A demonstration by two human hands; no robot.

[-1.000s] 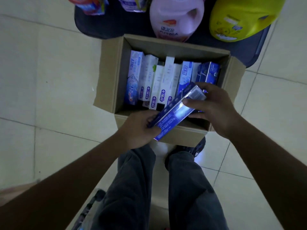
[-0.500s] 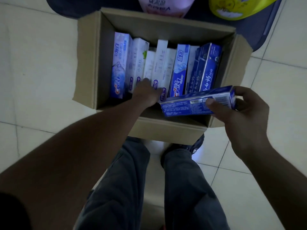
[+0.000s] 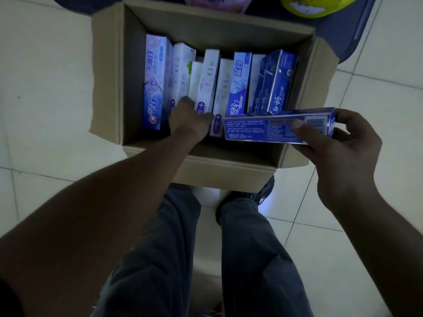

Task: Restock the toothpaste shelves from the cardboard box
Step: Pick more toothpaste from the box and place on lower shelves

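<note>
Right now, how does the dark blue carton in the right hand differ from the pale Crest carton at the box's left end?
The dark blue toothpaste carton lies crosswise, held in the right hand over the near edge of the brown cardboard box; the pale blue Crest carton stands in the row inside. The dark one shows print and a barcode; the Crest one shows its logo. Both are long rectangular cartons.

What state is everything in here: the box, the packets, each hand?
Cardboard box, open, on the floor.
Packed cartons, upright in a row inside.
Blue carton, level, held over the box's right side.
Right hand, grips the blue carton.
Left hand, down among the white cartons; grip hidden.
</note>
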